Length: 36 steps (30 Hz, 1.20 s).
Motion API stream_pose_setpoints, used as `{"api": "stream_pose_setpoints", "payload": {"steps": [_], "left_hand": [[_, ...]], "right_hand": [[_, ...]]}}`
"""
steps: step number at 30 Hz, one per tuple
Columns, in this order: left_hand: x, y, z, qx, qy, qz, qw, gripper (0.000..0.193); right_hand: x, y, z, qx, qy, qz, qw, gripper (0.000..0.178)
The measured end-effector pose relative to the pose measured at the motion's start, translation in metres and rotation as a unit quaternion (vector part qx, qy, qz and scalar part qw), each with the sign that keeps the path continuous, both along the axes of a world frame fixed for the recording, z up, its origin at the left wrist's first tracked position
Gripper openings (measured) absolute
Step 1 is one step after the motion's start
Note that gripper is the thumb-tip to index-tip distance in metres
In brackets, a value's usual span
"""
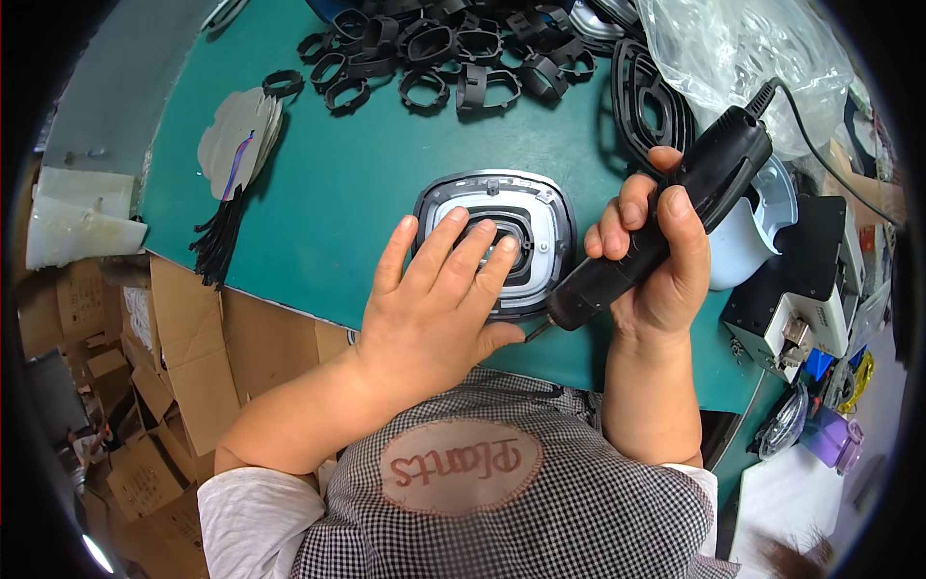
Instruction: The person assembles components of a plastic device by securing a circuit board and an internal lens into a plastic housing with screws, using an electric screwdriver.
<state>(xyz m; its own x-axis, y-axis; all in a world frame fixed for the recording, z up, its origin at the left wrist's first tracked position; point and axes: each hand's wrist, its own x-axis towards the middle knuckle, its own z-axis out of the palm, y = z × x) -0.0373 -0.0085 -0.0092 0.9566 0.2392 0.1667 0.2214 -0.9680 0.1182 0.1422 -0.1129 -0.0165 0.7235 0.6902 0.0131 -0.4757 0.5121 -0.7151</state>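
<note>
A rounded-square plastic housing (552, 224), white inside with a dark grey rim, lies on the green table in front of me. My left hand (424, 299) rests over its near left part with fingers spread, covering some of it. The thumb reaches toward the housing's near edge, close to the bit tip. In my right hand (661, 246) is a black electric screwdriver (719, 164), gripped around its body and tilted. Its bit points down and left, beside the near right corner of the housing. A cable runs from the tool's upper end.
Several black plastic rings (427, 89) lie along the green table's (309, 203) far side. Grey card-like pieces (236, 135) with black strips sit at left. To the right are black frames (651, 101), a clear bag (752, 58), a pale blue shell (743, 241) and a black-and-white device (805, 280). Cardboard boxes (188, 338) stand lower left.
</note>
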Motion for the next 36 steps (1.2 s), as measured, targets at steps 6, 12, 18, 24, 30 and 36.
{"api": "stream_pose_setpoints", "payload": {"steps": [6, 12, 18, 24, 30, 36], "left_hand": [[0.002, 0.0, 0.001, 0.011, 0.031, -0.012, 0.999, 0.08], [0.005, 0.001, -0.001, 0.051, 0.039, -0.025, 0.998, 0.078], [0.012, 0.005, 0.01, 0.05, 0.051, -0.05, 0.996, 0.067], [0.007, 0.004, 0.011, 0.03, 0.054, -0.052, 0.997, 0.071], [0.025, 0.052, 0.043, 0.033, -0.122, -0.001, 0.992, 0.041], [0.051, 0.139, -0.012, 0.057, -0.101, 0.099, 0.988, 0.028]], "right_hand": [[0.001, 0.0, 0.001, 0.044, 0.043, -0.016, 0.998, 0.042], [0.005, -0.008, 0.001, 0.075, 0.002, 0.014, 0.997, 0.046], [0.009, -0.012, 0.003, 0.132, -0.006, 0.035, 0.991, 0.047], [0.009, -0.014, 0.002, 0.132, 0.002, 0.028, 0.991, 0.046], [0.009, -0.014, 0.003, 0.089, -0.009, 0.001, 0.996, 0.045], [0.009, -0.009, 0.005, 0.097, 0.031, -0.015, 0.995, 0.041]]}}
